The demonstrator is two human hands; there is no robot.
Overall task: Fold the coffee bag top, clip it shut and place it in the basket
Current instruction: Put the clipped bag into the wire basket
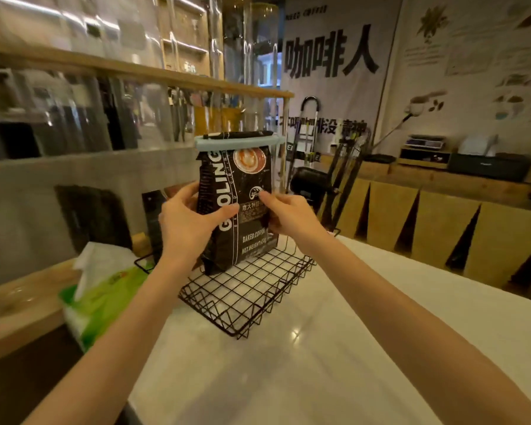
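A person's left hand and right hand grip an upright black coffee bag, its folded top pinched by a pale blue clip, inside a black wire basket on the white worktop

Upright black coffee bag, blue clip across top, in wire basket

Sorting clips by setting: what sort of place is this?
Probably a coffee shop counter: a wall banner with large coffee lettering, a clipped coffee bag held in both hands over a wire basket, and glassware behind a screen.
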